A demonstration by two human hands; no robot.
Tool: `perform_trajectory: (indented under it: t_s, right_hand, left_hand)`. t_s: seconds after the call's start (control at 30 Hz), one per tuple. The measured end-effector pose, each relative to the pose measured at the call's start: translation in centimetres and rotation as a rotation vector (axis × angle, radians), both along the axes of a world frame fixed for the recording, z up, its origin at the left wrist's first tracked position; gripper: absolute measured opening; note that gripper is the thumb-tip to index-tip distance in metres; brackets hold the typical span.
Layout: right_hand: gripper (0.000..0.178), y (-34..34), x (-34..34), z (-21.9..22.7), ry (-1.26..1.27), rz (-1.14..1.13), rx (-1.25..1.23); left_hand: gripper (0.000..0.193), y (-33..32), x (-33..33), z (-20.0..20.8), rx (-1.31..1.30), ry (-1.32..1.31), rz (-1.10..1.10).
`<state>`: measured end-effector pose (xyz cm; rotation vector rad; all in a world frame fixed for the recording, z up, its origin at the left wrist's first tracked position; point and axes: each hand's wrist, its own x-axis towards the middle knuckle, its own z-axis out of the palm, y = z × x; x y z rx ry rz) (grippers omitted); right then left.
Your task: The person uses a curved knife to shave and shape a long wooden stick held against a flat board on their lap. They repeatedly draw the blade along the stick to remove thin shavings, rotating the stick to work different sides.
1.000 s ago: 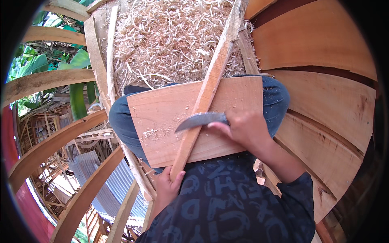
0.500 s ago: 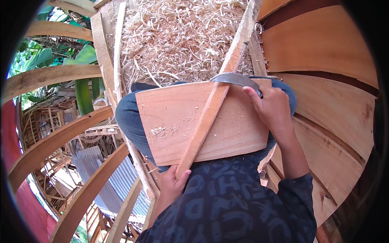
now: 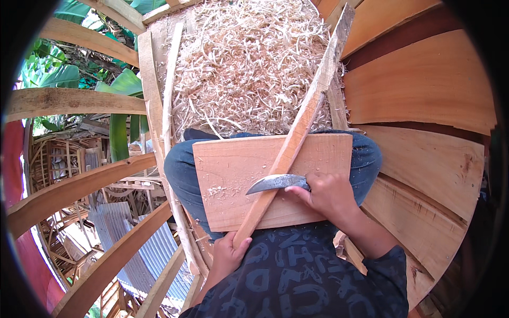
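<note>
My left hand (image 3: 229, 253) is wrapped round the near end of a long wooden stick (image 3: 298, 135), close against my shirt. The stick slants away to the far right, and its far part has a rougher, greyer surface. Under it a broad wooden board (image 3: 228, 169) lies across my lap, sprinkled with small chips. In my right hand (image 3: 328, 195) is a knife with a curved dark blade (image 3: 277, 183), its handle hidden by my fingers. The blade crosses the stick on its lower half, with the tip pointing left. Both hands are closed.
Curly wood shavings (image 3: 249, 69) heap up beyond my knees. Wooden slats (image 3: 79, 183) form an open railing on the left, with corrugated metal sheets (image 3: 154, 259) and banana leaves beyond it. Wide wooden panels (image 3: 419, 85) stand along the right.
My right hand has drawn the knife nearer along the stick, from the board's far edge to its near half. My left hand keeps its hold. The whole view has shifted slightly.
</note>
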<state>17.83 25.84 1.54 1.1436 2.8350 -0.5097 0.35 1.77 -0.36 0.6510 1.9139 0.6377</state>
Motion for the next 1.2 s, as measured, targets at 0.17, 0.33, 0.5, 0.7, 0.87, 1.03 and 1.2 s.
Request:
perform_trajectory:
  t_s: [0.17, 0.33, 0.5, 0.7, 0.87, 1.03, 1.2]
  right_hand:
    - [0.059, 3.1, 0.5, -0.6, -0.015, -0.190, 0.028]
    - [0.060, 0.9, 0.2, 0.3, 0.007, -0.078, 0.036]
    - [0.058, 3.4, 0.2, 0.2, -0.032, -0.201, 0.017]
    - [0.063, 2.7, 0.3, 0.1, -0.045, -0.077, 0.122]
    - [0.062, 2.8, 0.0, -0.5, 0.033, -0.122, 0.110]
    - [0.061, 3.7, -0.1, 0.0, -0.025, -0.020, 0.113]
    - [0.060, 3.0, 0.1, 0.3, -0.001, -0.069, 0.110]
  left_hand:
    - [0.036, 0.4, 0.2, 0.8, -0.032, -0.006, 0.017]
    - [0.036, 0.5, 0.1, 0.3, 0.048, 0.066, -0.032]
    - [0.035, 1.0, -0.1, 1.3, -0.034, 0.014, -0.002]
    - [0.034, 0.5, -0.1, 0.8, 0.027, 0.048, -0.011]
    - [0.034, 0.7, 0.0, 0.2, 0.021, 0.025, -0.009]
    - [0.036, 1.1, -0.2, 0.9, 0.007, 0.020, -0.024]
    - [0.036, 1.4, -0.1, 0.7, 0.049, 0.075, -0.053]
